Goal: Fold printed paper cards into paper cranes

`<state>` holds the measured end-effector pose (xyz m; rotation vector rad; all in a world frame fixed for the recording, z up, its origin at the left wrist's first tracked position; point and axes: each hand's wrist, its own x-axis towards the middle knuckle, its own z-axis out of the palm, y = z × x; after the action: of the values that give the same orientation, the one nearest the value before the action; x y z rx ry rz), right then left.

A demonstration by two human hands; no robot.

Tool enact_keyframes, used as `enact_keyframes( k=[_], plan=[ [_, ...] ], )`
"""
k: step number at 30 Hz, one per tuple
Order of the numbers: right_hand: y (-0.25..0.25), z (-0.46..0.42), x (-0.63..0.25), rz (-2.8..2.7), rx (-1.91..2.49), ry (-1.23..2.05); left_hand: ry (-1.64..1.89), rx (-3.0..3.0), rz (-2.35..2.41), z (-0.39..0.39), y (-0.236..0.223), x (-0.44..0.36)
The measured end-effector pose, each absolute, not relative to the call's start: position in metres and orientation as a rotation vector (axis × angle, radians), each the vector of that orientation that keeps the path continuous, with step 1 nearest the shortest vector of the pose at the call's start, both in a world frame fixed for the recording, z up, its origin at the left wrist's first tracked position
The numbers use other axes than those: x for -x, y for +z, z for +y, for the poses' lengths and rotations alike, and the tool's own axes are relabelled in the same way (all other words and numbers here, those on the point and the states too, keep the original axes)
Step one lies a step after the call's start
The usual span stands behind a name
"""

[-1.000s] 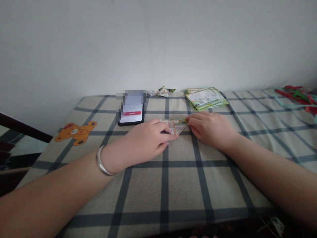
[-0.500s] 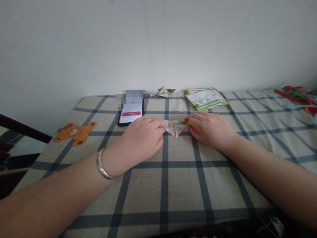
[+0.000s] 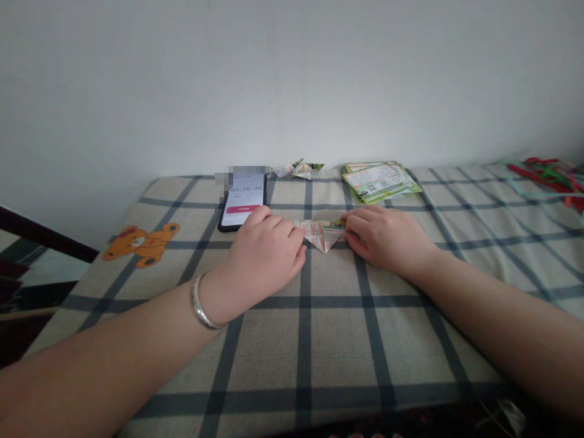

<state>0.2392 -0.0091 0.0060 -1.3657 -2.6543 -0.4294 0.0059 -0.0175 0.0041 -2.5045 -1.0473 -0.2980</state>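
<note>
A small printed sheet of paper [image 3: 323,235], folded into a triangle, lies on the checked tablecloth with its point toward me. My left hand [image 3: 269,252], a silver bangle at its wrist, has curled fingers at the paper's left corner. At the right corner, my right hand [image 3: 381,236] grips the paper, its fingers bent and close together. Both corners are partly hidden under the fingers. Just beyond my left hand lies a phone [image 3: 244,196] showing a timer.
Folded paper pieces [image 3: 298,169] sit against the wall beside the phone. A stack of green printed leaflets [image 3: 382,182] lies behind my right hand. On the left is a flat orange bear figure [image 3: 142,244]; red and green items [image 3: 550,176] lie far right.
My left hand has shifted slightly, its thumb side rising a little and baring a bit more of the paper's left end. The right hand stays nearly still.
</note>
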Motion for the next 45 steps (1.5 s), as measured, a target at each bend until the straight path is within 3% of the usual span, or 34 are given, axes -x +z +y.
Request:
enact_keyframes(
  k=[11, 34, 45],
  plan=[
    [0.003, -0.009, -0.241, -2.621, 1.348, -0.390, -0.365, 2.740, -0.685, -0.014, -0.003, -0.001],
    [0.001, -0.006, -0.243, -2.531, 1.146, -0.143, -0.505, 2.719, -0.839, -0.006, -0.002, 0.000],
    [0.002, -0.013, -0.239, -2.648, 0.761, 0.048, -0.443, 2.743, -0.904, -0.006, -0.004, 0.001]
  ],
)
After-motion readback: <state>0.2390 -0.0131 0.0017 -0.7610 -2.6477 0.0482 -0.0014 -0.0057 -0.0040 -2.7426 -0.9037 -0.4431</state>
